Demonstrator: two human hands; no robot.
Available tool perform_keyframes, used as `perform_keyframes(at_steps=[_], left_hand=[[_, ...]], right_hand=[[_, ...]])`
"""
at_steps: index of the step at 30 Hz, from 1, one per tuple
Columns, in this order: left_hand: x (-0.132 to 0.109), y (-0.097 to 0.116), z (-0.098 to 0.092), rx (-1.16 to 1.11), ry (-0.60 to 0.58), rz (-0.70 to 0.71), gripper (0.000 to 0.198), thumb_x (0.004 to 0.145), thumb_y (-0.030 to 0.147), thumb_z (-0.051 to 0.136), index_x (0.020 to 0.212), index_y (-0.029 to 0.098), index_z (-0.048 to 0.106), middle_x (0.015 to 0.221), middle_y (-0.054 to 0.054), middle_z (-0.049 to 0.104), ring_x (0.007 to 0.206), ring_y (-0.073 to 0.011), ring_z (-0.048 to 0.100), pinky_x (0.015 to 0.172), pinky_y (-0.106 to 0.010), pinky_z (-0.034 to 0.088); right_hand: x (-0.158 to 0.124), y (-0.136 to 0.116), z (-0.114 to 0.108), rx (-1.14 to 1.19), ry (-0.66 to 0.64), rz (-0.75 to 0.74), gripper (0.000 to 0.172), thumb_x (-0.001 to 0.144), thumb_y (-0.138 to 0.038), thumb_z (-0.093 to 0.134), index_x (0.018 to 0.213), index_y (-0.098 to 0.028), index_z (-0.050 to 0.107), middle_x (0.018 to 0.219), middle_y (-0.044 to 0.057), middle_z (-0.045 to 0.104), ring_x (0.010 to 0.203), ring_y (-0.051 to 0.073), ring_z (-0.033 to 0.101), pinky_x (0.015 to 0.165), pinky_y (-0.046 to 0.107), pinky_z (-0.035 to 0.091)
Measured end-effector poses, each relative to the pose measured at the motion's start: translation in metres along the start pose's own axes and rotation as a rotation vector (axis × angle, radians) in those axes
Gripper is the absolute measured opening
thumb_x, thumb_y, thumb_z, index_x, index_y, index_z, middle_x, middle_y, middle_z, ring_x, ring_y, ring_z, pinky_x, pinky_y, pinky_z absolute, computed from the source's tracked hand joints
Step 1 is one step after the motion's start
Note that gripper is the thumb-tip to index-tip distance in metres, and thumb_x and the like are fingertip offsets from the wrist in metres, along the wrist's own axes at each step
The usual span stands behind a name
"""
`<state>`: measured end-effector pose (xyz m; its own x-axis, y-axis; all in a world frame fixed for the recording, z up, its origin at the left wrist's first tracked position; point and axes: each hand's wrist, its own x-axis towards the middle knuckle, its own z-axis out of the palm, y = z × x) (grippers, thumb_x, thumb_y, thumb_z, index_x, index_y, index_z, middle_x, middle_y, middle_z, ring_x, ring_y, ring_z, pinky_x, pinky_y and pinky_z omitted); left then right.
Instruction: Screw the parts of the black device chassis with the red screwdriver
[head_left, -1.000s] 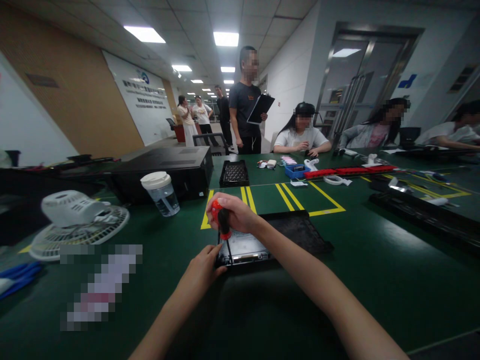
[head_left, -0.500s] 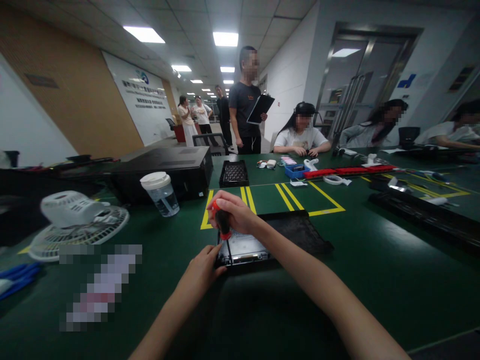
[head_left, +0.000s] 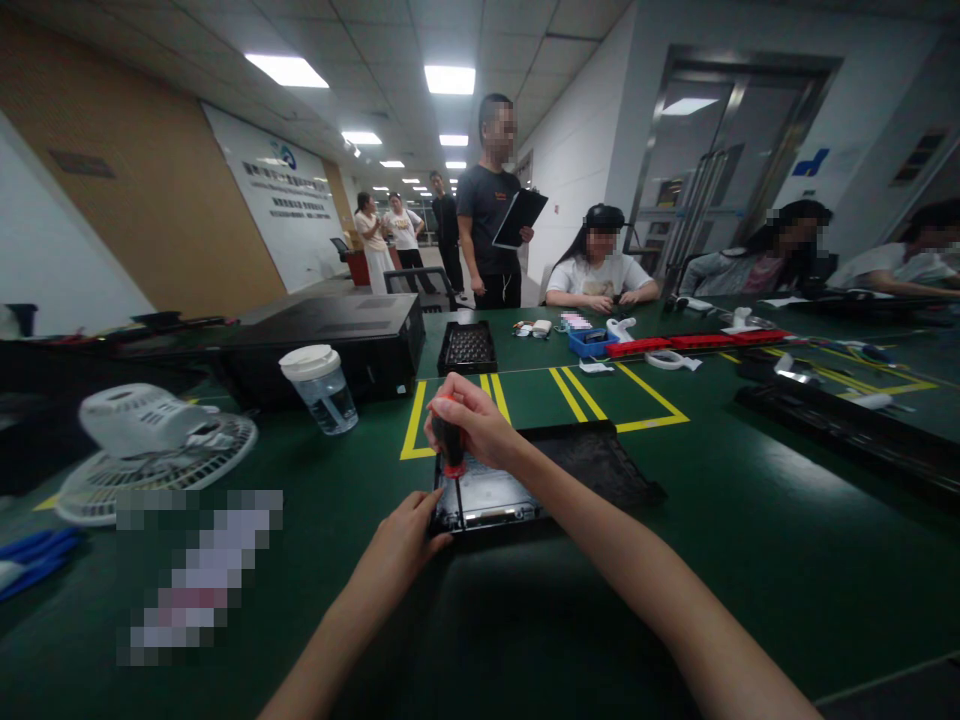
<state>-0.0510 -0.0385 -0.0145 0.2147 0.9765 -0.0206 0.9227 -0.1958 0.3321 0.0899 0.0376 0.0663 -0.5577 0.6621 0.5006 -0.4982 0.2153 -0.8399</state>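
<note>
My right hand (head_left: 476, 420) is wrapped round a red and black screwdriver (head_left: 451, 447) that stands upright, its tip down in the near left corner of a small black tray holding a silvery flat unit (head_left: 491, 497). My left hand (head_left: 405, 538) rests on the green table and presses its fingers against the tray's near left corner. A black lid or tray (head_left: 600, 465) lies just behind and to the right of the unit.
A white desk fan (head_left: 142, 440) lies at the left, with a lidded clear cup (head_left: 322, 388) and a black computer case (head_left: 330, 340) behind it. A black parts tray (head_left: 468, 347), a blue box (head_left: 592, 342) and red bars (head_left: 697, 342) sit farther back. Other people sit and stand beyond the table.
My right hand has closed further over the screwdriver's top and turned a little; the red handle shows less. My left hand stays on the tray corner.
</note>
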Motion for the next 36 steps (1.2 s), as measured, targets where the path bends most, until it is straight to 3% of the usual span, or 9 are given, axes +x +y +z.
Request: perform_keyframes(at_steps=[7, 15, 21, 36], left_hand=[[0.001, 0.005, -0.003, 0.041, -0.026, -0.034, 0.056, 0.075, 0.026, 0.055, 0.129, 0.015, 0.043, 0.124, -0.012, 0.050, 0.107, -0.0235, 0.053, 0.090, -0.031, 0.040], [-0.001, 0.003, -0.002, 0.029, -0.009, -0.005, 0.054, 0.076, 0.027, 0.054, 0.128, 0.015, 0.044, 0.122, -0.011, 0.052, 0.107, -0.0222, 0.053, 0.091, -0.030, 0.040], [-0.001, 0.005, -0.004, 0.032, -0.012, -0.012, 0.054, 0.076, 0.026, 0.054, 0.128, 0.016, 0.044, 0.122, -0.011, 0.051, 0.108, -0.0225, 0.053, 0.092, -0.030, 0.039], [0.000, 0.003, -0.001, 0.029, -0.015, -0.017, 0.052, 0.075, 0.027, 0.054, 0.125, 0.016, 0.046, 0.121, -0.011, 0.052, 0.107, -0.0232, 0.054, 0.091, -0.031, 0.040]], right_hand=[[-0.002, -0.008, 0.006, -0.229, 0.090, -0.013, 0.026, 0.077, -0.039, 0.057, 0.074, -0.020, 0.039, 0.060, -0.006, 0.046, 0.050, 0.008, 0.046, 0.048, 0.019, 0.037], [-0.006, -0.013, 0.012, -0.476, 0.182, -0.094, 0.028, 0.077, -0.036, 0.058, 0.068, -0.020, 0.036, 0.055, -0.008, 0.032, 0.044, 0.006, 0.031, 0.041, 0.018, 0.025], [-0.007, -0.015, 0.016, -0.652, 0.308, -0.148, 0.033, 0.076, -0.037, 0.059, 0.064, -0.019, 0.034, 0.057, -0.007, 0.031, 0.049, 0.007, 0.030, 0.046, 0.020, 0.025], [-0.011, -0.017, 0.024, -0.839, 0.451, -0.213, 0.035, 0.076, -0.041, 0.057, 0.062, -0.020, 0.033, 0.056, -0.006, 0.032, 0.053, 0.009, 0.030, 0.052, 0.022, 0.026]])
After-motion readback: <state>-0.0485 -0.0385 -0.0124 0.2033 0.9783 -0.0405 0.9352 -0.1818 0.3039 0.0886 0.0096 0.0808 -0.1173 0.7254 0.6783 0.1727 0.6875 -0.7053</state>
